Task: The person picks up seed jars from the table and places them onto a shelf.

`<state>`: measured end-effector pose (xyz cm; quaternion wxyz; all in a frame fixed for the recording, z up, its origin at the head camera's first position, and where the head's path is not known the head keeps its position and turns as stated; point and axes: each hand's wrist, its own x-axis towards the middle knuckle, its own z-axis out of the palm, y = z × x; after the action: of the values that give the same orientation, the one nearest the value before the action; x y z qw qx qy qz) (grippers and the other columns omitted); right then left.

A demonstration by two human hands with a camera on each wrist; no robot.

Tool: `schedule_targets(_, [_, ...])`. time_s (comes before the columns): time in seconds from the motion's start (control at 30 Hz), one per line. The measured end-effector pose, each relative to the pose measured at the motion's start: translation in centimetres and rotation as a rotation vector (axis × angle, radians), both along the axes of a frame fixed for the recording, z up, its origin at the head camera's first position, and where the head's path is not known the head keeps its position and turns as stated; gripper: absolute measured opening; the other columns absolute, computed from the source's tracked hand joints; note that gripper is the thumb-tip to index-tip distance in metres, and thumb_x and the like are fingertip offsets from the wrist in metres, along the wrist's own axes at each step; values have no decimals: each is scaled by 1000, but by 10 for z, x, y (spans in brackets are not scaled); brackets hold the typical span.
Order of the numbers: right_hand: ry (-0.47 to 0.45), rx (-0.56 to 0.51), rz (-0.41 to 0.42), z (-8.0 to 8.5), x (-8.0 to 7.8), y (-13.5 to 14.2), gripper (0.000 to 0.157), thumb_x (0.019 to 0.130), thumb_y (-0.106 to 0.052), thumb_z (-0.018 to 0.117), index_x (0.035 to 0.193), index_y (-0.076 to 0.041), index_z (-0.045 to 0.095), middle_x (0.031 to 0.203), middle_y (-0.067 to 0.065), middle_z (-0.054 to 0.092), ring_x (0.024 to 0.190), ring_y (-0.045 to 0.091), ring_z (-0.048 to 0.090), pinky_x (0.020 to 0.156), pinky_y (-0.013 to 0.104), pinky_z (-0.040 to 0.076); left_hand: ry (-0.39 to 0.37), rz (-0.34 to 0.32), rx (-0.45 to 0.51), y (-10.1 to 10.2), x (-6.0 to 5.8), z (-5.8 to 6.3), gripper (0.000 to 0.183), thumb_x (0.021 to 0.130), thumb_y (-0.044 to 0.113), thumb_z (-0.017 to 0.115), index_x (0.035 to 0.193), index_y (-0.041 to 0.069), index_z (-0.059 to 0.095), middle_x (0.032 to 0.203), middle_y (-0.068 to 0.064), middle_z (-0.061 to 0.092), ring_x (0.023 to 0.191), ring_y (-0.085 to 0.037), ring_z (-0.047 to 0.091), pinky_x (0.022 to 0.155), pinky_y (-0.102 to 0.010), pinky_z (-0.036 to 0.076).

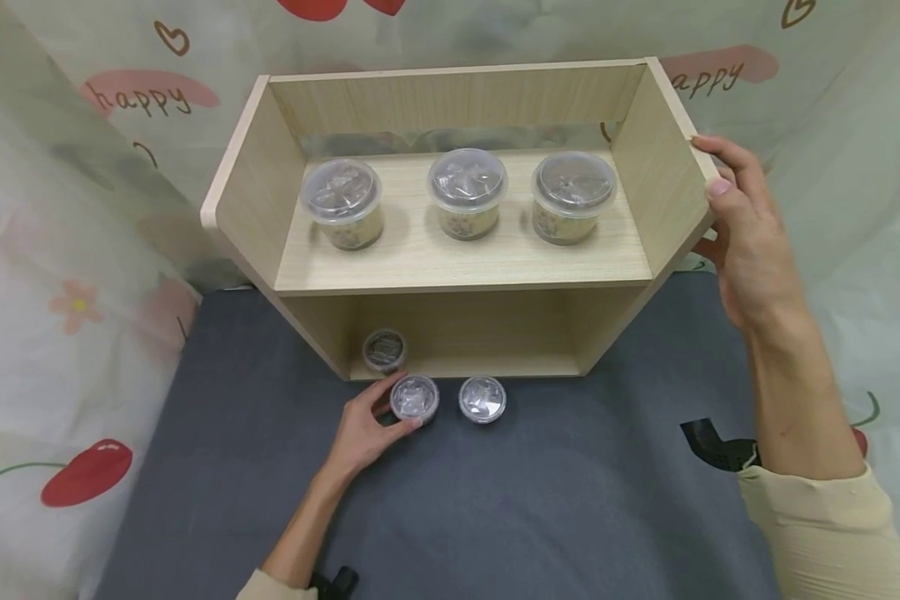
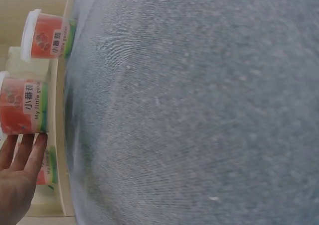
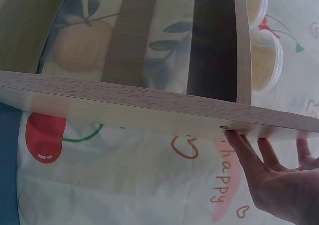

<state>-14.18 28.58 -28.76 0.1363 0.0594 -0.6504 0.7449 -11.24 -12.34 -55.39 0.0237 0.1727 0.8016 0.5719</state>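
My left hand (image 1: pixel 363 429) holds a small lidded plastic tub (image 1: pixel 415 399) between thumb and fingers, at the lower front edge of a pale wooden shelf unit (image 1: pixel 465 279). Seen from the left wrist, this tub (image 2: pixel 21 105) carries a red label with tomatoes. A second tub (image 1: pixel 385 350) stands behind it, inside the lower compartment at the left. To the right, a third tub (image 1: pixel 482 400) sits just in front of the lower compartment. My right hand (image 1: pixel 753 229) grips the unit's right side panel (image 1: pixel 663 179) near its front edge, the thumb on the edge.
Three larger tubs (image 1: pixel 467 193) with clear lids and pale yellow sides stand in a row on the upper shelf. Dark grey cloth (image 1: pixel 555 492) covers the table. Patterned curtain (image 1: pixel 82 292) hangs behind and at both sides of the unit.
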Motion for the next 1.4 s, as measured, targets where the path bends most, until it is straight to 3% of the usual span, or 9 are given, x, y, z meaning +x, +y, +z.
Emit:
schedule_targets(0.2, [0,-4,-2,0,0,0,38,99,-21,49,137,-19,54,137,11,46,105,27,53,76,36,47,5,-10,13,8,2,33,69,74,-1,86,135,-6,56,134,-25,58,118,-39,59,93,-47,52])
schedule_targets(0.33, [-3,-4,-6,0,0,-1,38,99,-20,49,136,-19,54,137,11,46,105,27,53,76,36,47,9,-9,12,11,0,42,68,74,-2,85,135,-7,56,134,-25,58,118,-38,59,93,-45,52])
schedule_targets(0.6, [3,-13,-11,0,0,-1,37,99,-20,49,136,-18,55,137,11,46,105,26,53,75,35,47,22,-4,26,19,-8,47,67,75,0,85,135,-7,56,131,-23,60,118,-37,59,94,-47,51])
schedule_targets(0.7, [6,-15,-15,1,-1,-1,37,99,-20,49,136,-18,55,137,11,46,106,26,51,75,36,47,11,10,40,23,-14,38,68,75,1,86,136,-4,56,131,-21,60,118,-36,59,95,-50,50])
schedule_targets(0.83, [1,-10,-19,1,-1,-2,37,99,-20,49,136,-19,55,137,11,45,107,27,51,76,36,46,4,36,48,26,-22,21,69,74,5,87,137,2,58,131,-16,61,117,-32,60,94,-45,52])
schedule_targets(0.97, [-2,1,-25,0,-1,-2,38,99,-20,48,136,-19,55,138,10,44,108,26,50,77,36,46,-1,33,57,31,-26,15,69,75,11,88,138,6,58,131,-13,61,118,-30,60,95,-37,52])
schedule_targets(1.07, [-1,-4,-28,0,-2,-2,38,99,-20,48,136,-19,55,138,10,44,108,26,49,77,36,45,-31,34,67,38,-27,24,69,77,9,87,139,5,57,132,-17,60,118,-34,60,94,-42,52])
schedule_targets(1.23, [2,-3,-32,1,-2,-2,38,99,-20,48,136,-19,55,139,10,44,108,26,50,77,37,45,-76,44,114,50,-24,53,67,78,1,83,138,-5,54,129,-28,59,111,-42,63,91,-58,49])
schedule_targets(1.4, [-3,-16,-28,0,-2,-2,37,99,-20,48,135,-19,55,137,11,45,106,26,51,76,37,45,-104,32,153,55,-27,59,66,78,-3,82,137,-8,52,127,-31,59,110,-42,64,90,-56,51])
